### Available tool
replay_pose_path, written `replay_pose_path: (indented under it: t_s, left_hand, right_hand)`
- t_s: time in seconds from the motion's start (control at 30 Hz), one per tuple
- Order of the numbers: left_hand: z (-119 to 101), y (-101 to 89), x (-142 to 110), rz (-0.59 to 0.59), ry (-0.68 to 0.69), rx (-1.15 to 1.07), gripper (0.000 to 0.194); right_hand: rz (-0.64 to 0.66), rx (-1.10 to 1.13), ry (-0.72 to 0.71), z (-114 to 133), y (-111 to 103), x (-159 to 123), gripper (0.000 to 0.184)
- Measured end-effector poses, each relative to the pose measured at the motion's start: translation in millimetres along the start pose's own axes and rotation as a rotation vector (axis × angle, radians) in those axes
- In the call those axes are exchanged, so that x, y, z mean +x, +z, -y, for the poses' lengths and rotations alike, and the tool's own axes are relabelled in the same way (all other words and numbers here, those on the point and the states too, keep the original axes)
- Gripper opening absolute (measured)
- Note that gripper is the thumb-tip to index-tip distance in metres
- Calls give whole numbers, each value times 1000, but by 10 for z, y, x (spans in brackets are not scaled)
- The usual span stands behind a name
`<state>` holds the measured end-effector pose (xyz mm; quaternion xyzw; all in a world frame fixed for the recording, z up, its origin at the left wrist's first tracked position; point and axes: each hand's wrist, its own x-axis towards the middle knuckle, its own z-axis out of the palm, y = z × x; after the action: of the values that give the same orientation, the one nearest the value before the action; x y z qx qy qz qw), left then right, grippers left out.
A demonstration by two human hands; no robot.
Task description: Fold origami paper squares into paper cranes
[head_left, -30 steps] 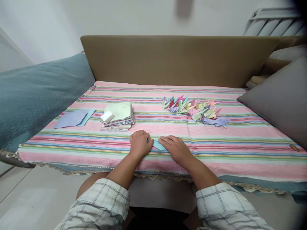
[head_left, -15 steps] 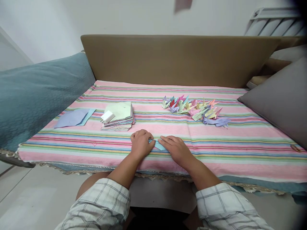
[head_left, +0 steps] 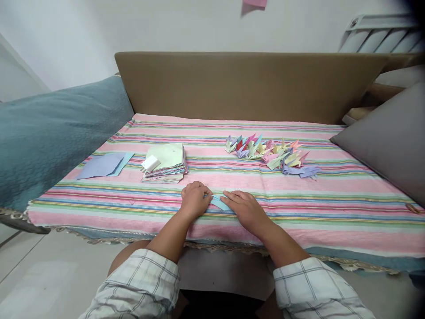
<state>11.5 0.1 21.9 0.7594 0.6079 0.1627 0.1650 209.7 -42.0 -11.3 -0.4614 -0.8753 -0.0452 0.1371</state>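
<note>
A small light blue folded paper lies on the striped cloth near its front edge. My left hand is curled, its fingertips pinching the paper's left end. My right hand lies flatter on the paper's right part, fingers together and pressing it down. Most of the paper is hidden under both hands.
A stack of coloured paper squares with a small white block on top sits behind my left hand. Loose purple and blue sheets lie further left. A heap of folded paper cranes is behind right. A grey cushion stands at right.
The view has tilted slightly, so everything sits a little lower in the picture. My hands stay on the blue paper with hardly any shift.
</note>
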Motion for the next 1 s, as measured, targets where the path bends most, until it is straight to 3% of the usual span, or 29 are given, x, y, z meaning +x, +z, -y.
replay_pose_path:
  t_s: [0.27, 0.6, 0.7, 0.77, 0.8, 0.9, 1.0]
  left_hand:
    - [57, -15, 32, 23, 24, 5, 18]
    - [141, 17, -2, -44, 119, 31, 30]
    - [101, -20, -37, -138, 121, 79, 29]
    - [29, -5, -109, -224, 216, 110, 33]
    - [-13, 23, -159, -221, 331, 118, 40]
    - [-99, 180, -325, -90, 616, 140, 55]
    - [-83, 352, -428, -21, 661, 197, 62]
  right_hand:
    - [9, -2, 10, 24, -35, 17, 48]
    - [28, -20, 11, 25, -33, 20, 50]
    - [12, -6, 14, 30, -41, 18, 49]
    - [7, 2, 14, 35, -41, 21, 47]
    - [8, 8, 15, 36, -38, 23, 45]
    - [3, 52, 22, 29, -14, 27, 40]
    - [-55, 134, 41, -4, 10, 13, 35]
